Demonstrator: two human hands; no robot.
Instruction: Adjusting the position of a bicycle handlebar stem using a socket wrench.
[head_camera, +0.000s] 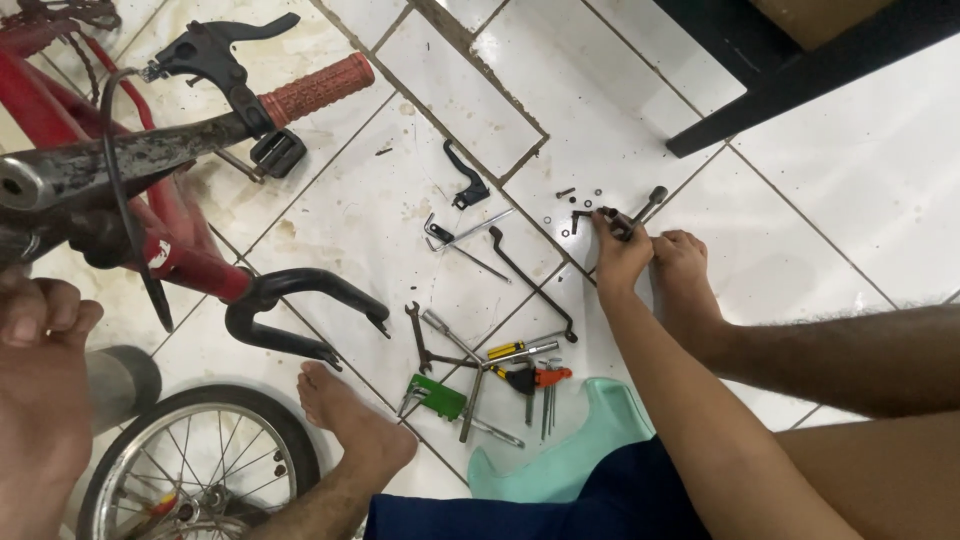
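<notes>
Right hand (620, 250) pinching a small dark bolt (610, 215) beside the wrench (645, 208), left hand (40, 330) curled closed by the frame (180, 250).

Small dark metal bracket (612, 222), possibly a brake part, pinched at fingertips just above white floor tiles (800, 180), near loose washers (585, 192).

From where I sit, the only thing that looks like packaging is a brown cardboard box (820, 15) at the top edge, right of centre. The edge of the view cuts it off, so I see just one plain tan face and a slanted lower edge, with no print I can make out. It sits inside a black frame (800, 75) whose bar runs slantwise beneath it over the white tiled floor (840, 190). No labels, signs or screens show
</notes>
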